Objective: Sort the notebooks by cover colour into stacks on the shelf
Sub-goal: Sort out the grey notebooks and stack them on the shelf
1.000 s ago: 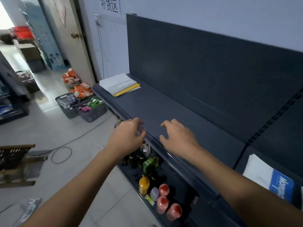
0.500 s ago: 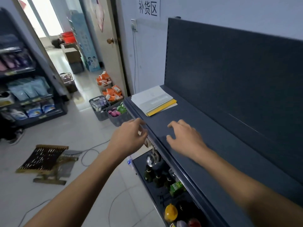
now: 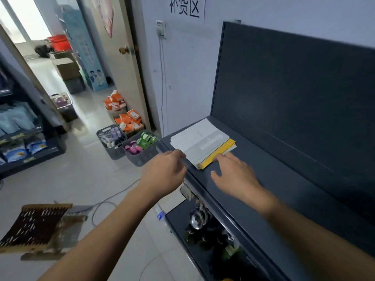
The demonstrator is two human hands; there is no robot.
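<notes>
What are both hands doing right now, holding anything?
Left hand: open, empty, fingertips at the near edge of the notebook stack.
Right hand: open, empty, fingertips at the yellow notebook in that stack.

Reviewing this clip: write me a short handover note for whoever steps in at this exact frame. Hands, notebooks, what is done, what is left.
Left hand: open, fingertips at the near left corner of the notebook stack, nothing in its grip.
Right hand: open, palm down, fingertips at the yellow notebook, holding nothing.
Notebooks: one mixed pile at the left end of the dark shelf; a white-covered one on top, the yellow one beneath it, more pale edges under that. How many there are cannot be told.
Done: no colour stacks visible in this view.
Left: lift the notebooks off the pile and sort them by cover colour into separate stacks along the shelf.
</notes>
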